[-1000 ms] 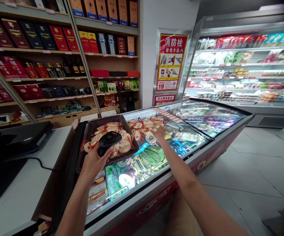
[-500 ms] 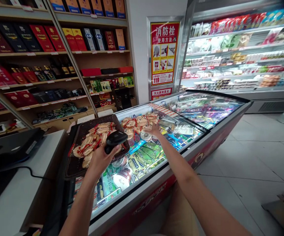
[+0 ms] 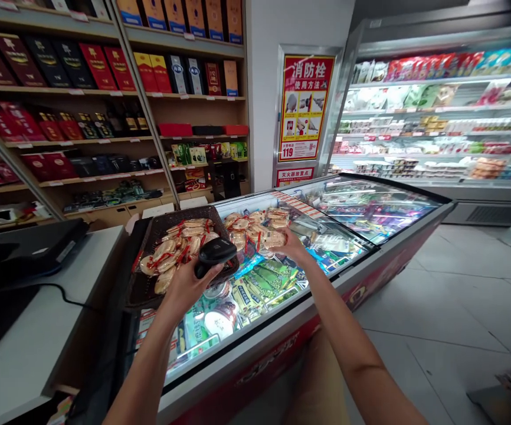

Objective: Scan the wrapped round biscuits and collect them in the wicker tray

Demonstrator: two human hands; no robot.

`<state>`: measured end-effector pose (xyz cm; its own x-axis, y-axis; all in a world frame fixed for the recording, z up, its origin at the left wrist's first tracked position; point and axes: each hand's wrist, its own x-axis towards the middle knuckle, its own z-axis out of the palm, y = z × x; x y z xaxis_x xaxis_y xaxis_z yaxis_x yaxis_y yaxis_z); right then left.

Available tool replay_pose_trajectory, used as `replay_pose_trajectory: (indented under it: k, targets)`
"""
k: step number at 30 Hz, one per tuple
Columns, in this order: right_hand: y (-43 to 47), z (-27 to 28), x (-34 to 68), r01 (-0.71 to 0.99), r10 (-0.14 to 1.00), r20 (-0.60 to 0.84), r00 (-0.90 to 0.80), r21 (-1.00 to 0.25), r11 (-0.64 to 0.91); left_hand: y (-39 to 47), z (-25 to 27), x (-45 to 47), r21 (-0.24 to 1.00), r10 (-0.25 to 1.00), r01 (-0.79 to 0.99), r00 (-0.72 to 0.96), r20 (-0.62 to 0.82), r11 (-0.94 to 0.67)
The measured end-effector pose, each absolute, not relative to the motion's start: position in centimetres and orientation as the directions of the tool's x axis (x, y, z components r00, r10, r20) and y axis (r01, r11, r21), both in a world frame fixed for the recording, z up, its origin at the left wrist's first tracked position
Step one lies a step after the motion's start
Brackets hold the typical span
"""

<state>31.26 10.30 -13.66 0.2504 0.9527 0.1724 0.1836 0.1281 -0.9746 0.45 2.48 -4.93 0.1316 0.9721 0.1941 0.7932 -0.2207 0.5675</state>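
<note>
My left hand [image 3: 187, 285] is closed around a black handheld barcode scanner [image 3: 215, 250], its head tilted to the right over the basket's edge. Under and behind it, a dark brown woven basket [image 3: 138, 290] holds several clear bags of round, flat, tan cakes [image 3: 167, 255] with red ties. My right hand [image 3: 295, 248] grips the right end of a similar bag of flat cakes [image 3: 272, 238], at the front of a pile [image 3: 243, 223] lying on the freezer's glass top. Part of my right fingers is hidden behind the bag.
The chest freezer [image 3: 264, 327] runs away to the right, with colourful packs showing through its glass. A white counter [image 3: 76, 307] with a black device [image 3: 38, 251] stands at left. Shelves of boxes [image 3: 105, 68] and a lit refrigerated display [image 3: 428, 118] line the back.
My right hand has taken hold of a bag of flat cakes, which now covers the round lid seen there before. The camera view has shifted slightly; the scanner stays in my left hand.
</note>
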Motion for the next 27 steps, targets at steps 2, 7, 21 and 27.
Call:
replay_pose_trajectory:
  k: [2,7,21,27]
  targets:
    - [8.5,-11.7,30.4,0.167,0.969,0.227,0.103,-0.964,0.208,1.8,-4.7,0.4,0.559,0.966,0.793,0.143,0.216,-0.243]
    - [5.7,-8.2,27.7,0.175,0.931,0.318,-0.177,-0.921,0.348,0.4,-4.1,-0.9,0.609,0.950,0.732,0.190,0.246,-0.304]
    - [8.1,-6.7,16.7,0.183,0.863,0.243,-0.443,-0.918,0.353,-2.5,-5.2,-8.6,0.703,0.982,0.697,0.014,0.186,-0.143]
    - [14.6,-7.3,9.2,0.220,0.960,0.165,-0.228,-0.951,0.216,-3.4,-5.8,-12.8,0.732,0.972,0.680,-0.137,0.193,-0.049]
